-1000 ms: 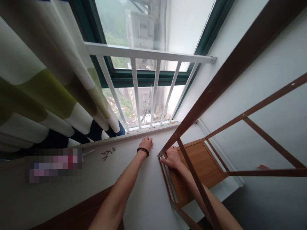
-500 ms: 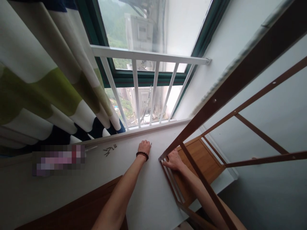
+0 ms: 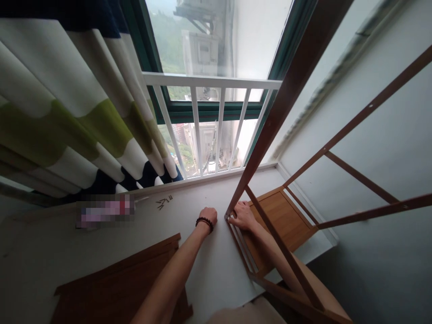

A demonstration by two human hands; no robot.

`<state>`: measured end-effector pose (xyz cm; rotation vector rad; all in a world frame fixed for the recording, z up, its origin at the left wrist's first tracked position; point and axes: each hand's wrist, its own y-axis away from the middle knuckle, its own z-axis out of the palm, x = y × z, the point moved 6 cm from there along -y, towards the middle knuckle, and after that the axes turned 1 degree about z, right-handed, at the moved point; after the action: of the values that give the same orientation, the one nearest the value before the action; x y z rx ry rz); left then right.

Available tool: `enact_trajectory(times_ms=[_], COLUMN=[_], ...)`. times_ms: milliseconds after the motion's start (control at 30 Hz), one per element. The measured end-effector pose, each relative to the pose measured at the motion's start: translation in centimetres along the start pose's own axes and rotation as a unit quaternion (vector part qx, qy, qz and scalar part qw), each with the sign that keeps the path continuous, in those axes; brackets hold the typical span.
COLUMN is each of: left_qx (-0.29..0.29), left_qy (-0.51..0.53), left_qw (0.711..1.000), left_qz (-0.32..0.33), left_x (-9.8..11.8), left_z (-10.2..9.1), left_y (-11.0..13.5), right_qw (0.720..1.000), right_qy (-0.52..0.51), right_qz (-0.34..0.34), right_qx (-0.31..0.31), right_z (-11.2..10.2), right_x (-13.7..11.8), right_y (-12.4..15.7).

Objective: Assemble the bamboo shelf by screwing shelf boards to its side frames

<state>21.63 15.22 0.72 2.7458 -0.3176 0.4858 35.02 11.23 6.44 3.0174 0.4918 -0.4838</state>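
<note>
My left hand (image 3: 208,216) is closed, knuckles up, just left of the lower corner of a brown wooden frame (image 3: 266,139). What its fingers hold is hidden. A dark bead bracelet (image 3: 204,223) circles that wrist. On the other side of the corner, my right hand (image 3: 243,217) grips the frame's end, thumb over the slatted bottom part. The frame stands tilted, its long rails running up to the right, with holes along them. Behind my right hand lies a lighter brown panel (image 3: 283,220). Several small screws or bolts (image 3: 164,202) are scattered on the white ledge (image 3: 209,265).
A dark brown panel (image 3: 124,283) lies at lower left. Near the curtain (image 3: 84,108) is a blurred-out pink packet (image 3: 104,211). White railing bars (image 3: 221,126) stand before the window, and a white wall (image 3: 388,148) bounds the right side.
My left hand has moved slightly down and right, nearer the frame's corner; a small metallic tip seen at its fingers is now hidden. The frame's long rail has swung more upright. My right hand keeps its grip.
</note>
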Motion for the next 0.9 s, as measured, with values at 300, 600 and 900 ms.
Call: enact_trajectory(times_ms=[300, 600, 900], left_qx=[0.106, 0.165, 0.138], left_qy=[0.513, 0.642, 0.662], left_qw=[0.849, 0.738, 0.726], left_qz=[-0.067, -0.129, -0.128], left_x=[-1.4, -1.4, -1.0], left_z=[0.8, 2.5, 3.2], left_y=[5.6, 6.9, 6.6], right_qw=[1.000, 1.000, 1.000], right_qy=[0.007, 0.013, 0.009], right_qz=[-0.001, -0.004, 0.017], right_qx=[0.004, 0.014, 0.011], right_z=[-0.1, 0.0, 0.3], right_x=[-0.1, 0.1, 0.6], right_y=[0.2, 0.2, 0.2])
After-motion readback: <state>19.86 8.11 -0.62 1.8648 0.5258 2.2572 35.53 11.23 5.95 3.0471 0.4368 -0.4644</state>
